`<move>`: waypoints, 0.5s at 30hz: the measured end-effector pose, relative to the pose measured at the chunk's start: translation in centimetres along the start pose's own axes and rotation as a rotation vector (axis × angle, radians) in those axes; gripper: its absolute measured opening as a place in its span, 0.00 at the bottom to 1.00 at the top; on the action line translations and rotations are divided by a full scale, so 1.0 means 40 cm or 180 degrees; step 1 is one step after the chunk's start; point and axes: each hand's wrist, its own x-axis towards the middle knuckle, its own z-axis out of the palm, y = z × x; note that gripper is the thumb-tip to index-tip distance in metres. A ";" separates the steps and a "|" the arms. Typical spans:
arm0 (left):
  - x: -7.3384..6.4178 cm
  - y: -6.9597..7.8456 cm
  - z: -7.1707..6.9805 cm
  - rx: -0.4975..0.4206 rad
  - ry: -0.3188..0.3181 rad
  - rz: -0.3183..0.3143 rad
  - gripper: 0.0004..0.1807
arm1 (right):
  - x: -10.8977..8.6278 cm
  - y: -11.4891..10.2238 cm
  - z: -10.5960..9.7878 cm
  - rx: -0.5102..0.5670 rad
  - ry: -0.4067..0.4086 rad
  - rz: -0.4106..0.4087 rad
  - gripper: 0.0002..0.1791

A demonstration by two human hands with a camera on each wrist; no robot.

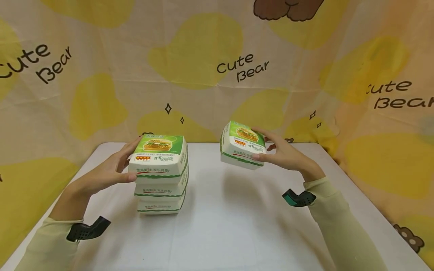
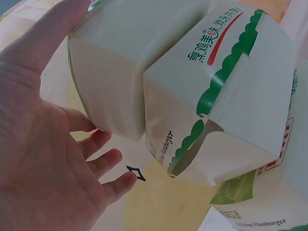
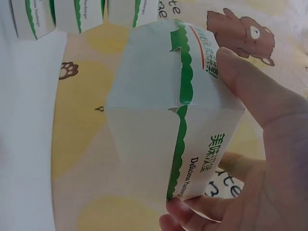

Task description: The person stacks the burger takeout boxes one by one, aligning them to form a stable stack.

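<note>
In the head view, a stack of white and green hamburger boxes stands on the table at left, with the top box (image 1: pixel 157 156) set a little toward the left of those under it. My left hand (image 1: pixel 105 167) holds this top box at its left side, thumb at the front corner and fingers around the back. Below it are a middle box (image 1: pixel 157 191) and a bottom box (image 1: pixel 158 207). To the right, my right hand (image 1: pixel 283 152) grips another hamburger box (image 1: pixel 242 145), tilted and raised above the table. The right wrist view shows the thumb (image 3: pixel 236 67) on its printed side.
The white table (image 1: pixel 217 233) carries the stack, and a shadow falls below the raised box. Behind hangs a yellow-patterned cloth (image 1: pixel 203 49) with bear drawings and lettering. Each sleeve has a dark device (image 1: pixel 300 198) at the wrist.
</note>
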 end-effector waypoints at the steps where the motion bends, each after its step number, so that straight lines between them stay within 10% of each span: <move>1: 0.000 0.000 0.000 -0.0001 -0.0001 -0.0004 0.57 | 0.004 -0.007 -0.002 0.0010 -0.0009 -0.0022 0.46; 15: 0.001 -0.004 -0.002 -0.0043 -0.0067 0.0033 0.56 | 0.052 -0.096 -0.019 0.0051 -0.0083 -0.0132 0.45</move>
